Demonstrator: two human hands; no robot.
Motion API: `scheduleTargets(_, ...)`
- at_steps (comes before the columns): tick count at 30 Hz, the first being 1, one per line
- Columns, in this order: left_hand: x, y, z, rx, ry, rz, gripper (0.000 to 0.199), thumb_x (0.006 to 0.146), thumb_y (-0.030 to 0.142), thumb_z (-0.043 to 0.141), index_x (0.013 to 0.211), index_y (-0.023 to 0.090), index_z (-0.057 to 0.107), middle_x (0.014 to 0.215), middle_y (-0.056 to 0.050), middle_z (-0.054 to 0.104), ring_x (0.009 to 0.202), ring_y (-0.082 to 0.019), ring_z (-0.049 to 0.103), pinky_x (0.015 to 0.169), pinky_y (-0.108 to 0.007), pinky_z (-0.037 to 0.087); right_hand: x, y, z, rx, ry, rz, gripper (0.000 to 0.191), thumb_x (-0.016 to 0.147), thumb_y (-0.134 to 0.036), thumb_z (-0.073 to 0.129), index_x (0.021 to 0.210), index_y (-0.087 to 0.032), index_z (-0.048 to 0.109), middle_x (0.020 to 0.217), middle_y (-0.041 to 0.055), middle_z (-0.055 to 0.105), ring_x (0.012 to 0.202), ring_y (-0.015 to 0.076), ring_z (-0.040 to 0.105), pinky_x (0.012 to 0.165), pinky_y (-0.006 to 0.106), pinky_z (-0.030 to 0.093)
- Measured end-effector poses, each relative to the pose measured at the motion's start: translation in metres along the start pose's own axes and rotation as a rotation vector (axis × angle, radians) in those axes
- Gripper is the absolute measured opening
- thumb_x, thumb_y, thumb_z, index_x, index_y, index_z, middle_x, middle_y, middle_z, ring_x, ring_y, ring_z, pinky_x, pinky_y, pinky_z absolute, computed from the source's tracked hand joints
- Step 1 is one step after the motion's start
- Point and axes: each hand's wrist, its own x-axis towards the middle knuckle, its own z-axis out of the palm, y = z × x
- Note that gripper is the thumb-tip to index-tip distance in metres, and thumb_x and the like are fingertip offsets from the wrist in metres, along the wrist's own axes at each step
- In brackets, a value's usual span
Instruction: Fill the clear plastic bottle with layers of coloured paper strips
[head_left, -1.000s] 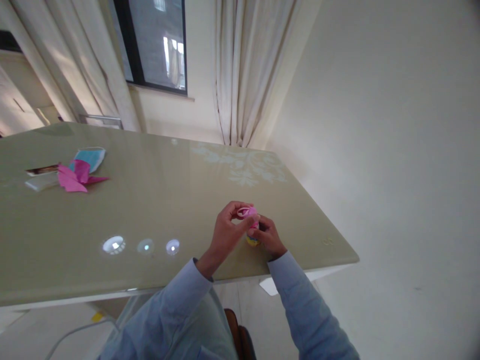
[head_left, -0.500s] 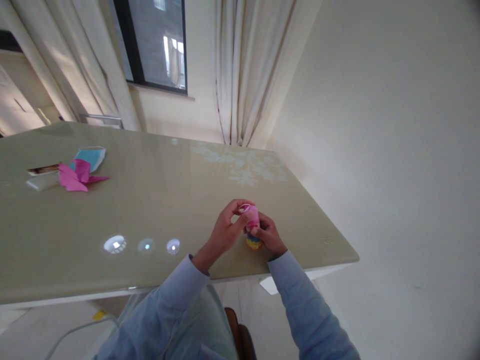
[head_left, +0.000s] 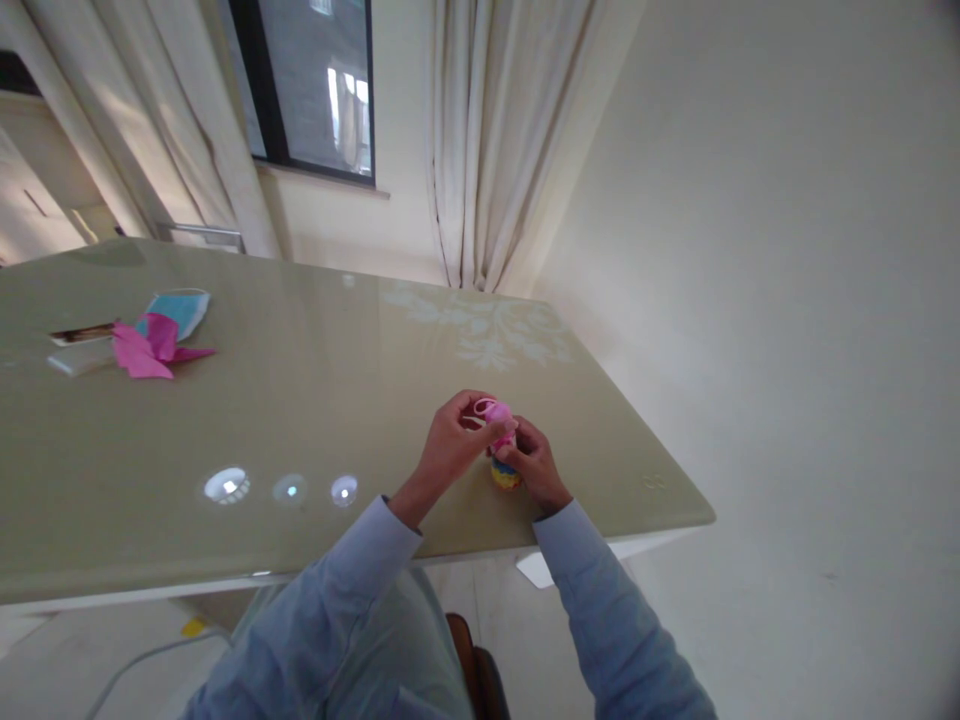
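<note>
A small pink item [head_left: 496,410] with a pale loop at its top is held upright between my two hands near the table's front edge. Below it shows a blue and yellow base [head_left: 505,478]; whether both are one piece I cannot tell. My left hand [head_left: 450,440] grips the pink upper part, its thumb across the front and its fingers behind, close to the loop. Lower down, my right hand [head_left: 537,466] closes on the item's right side, thumb in front, just above the base. The fingers hide much of the middle.
On the left of the glossy table [head_left: 322,370] lie a folded pink paper shape [head_left: 154,348], a blue face mask [head_left: 182,312], a thin dark-and-white strip [head_left: 81,334] and a clear packet [head_left: 79,358]. A white wall [head_left: 787,300] rises on the right, with curtains behind.
My left thumb has moved up and to the right across the pink item, and its top now leans a little left. My right hand has barely moved.
</note>
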Motion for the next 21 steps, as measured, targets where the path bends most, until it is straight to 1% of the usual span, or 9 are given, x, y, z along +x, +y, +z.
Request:
scheduleTargets(3, 0.008, -0.003, -0.003, 0.01, -0.01, 0.043, 0.038, 0.069, 0.039, 0.08, 0.095, 0.014, 0.068, 0.087, -0.004, 0.069, 0.07, -0.013, 0.062, 0.062, -0.024, 0.051, 0.004, 0.0, 0.002, -0.037, 0.049, -0.038, 0.04, 0.066, -0.044, 0.085, 0.093, -0.018, 0.071, 0.075, -0.0001, 0.064, 0.07, 0.0149, 0.057, 0.065, 0.026, 0.048)
scheduleTargets(6, 0.016, -0.007, -0.005, 0.009, -0.041, 0.093, 0.038, 0.071, 0.035, 0.077, 0.102, 0.015, 0.068, 0.091, -0.005, 0.07, 0.074, -0.014, 0.064, 0.066, -0.024, 0.052, 0.007, -0.001, 0.002, -0.064, 0.079, -0.045, 0.04, 0.07, -0.047, 0.082, 0.095, -0.018, 0.072, 0.077, 0.0011, 0.066, 0.07, 0.0154, 0.057, 0.066, 0.027, 0.048)
scheduleTargets(9, 0.021, -0.01, -0.006, -0.006, -0.086, 0.113, 0.04, 0.073, 0.035, 0.075, 0.107, 0.015, 0.067, 0.096, -0.006, 0.071, 0.082, -0.015, 0.066, 0.072, -0.026, 0.054, 0.007, -0.001, 0.001, -0.068, 0.073, -0.025, 0.041, 0.074, -0.053, 0.077, 0.092, -0.017, 0.072, 0.076, 0.0033, 0.067, 0.068, 0.016, 0.058, 0.064, 0.027, 0.048)
scheduleTargets(11, 0.022, -0.011, -0.006, -0.059, -0.131, 0.105, 0.042, 0.075, 0.036, 0.074, 0.11, 0.015, 0.064, 0.099, -0.007, 0.071, 0.083, -0.015, 0.066, 0.07, -0.025, 0.053, 0.006, 0.0, 0.0, -0.054, 0.061, -0.012, 0.042, 0.077, -0.057, 0.075, 0.089, -0.017, 0.071, 0.077, 0.0045, 0.068, 0.068, 0.0161, 0.059, 0.063, 0.027, 0.049)
scheduleTargets(13, 0.022, -0.012, -0.006, -0.12, -0.181, 0.086, 0.043, 0.076, 0.038, 0.073, 0.111, 0.015, 0.062, 0.1, -0.007, 0.069, 0.079, -0.014, 0.064, 0.065, -0.023, 0.052, 0.006, 0.0, 0.0, -0.039, 0.044, -0.004, 0.045, 0.077, -0.059, 0.073, 0.089, -0.016, 0.071, 0.078, 0.0053, 0.069, 0.067, 0.0162, 0.059, 0.063, 0.027, 0.049)
scheduleTargets(16, 0.02, -0.013, -0.006, -0.203, -0.234, 0.048, 0.044, 0.077, 0.041, 0.074, 0.111, 0.016, 0.06, 0.095, -0.005, 0.066, 0.07, -0.011, 0.059, 0.057, -0.021, 0.05, 0.005, 0.001, 0.0, -0.025, 0.023, 0.004, 0.046, 0.077, -0.061, 0.073, 0.09, -0.016, 0.071, 0.079, 0.0058, 0.069, 0.067, 0.0162, 0.06, 0.062, 0.027, 0.049)
scheduleTargets(21, 0.018, -0.012, -0.004, -0.346, -0.254, -0.033, 0.055, 0.07, 0.048, 0.081, 0.109, 0.017, 0.056, 0.086, 0.0, 0.062, 0.058, -0.009, 0.055, 0.051, -0.022, 0.049, 0.004, 0.0, 0.0, -0.029, 0.031, 0.022, 0.043, 0.077, -0.058, 0.074, 0.087, -0.016, 0.07, 0.076, 0.0048, 0.068, 0.065, 0.0153, 0.059, 0.06, 0.026, 0.048)
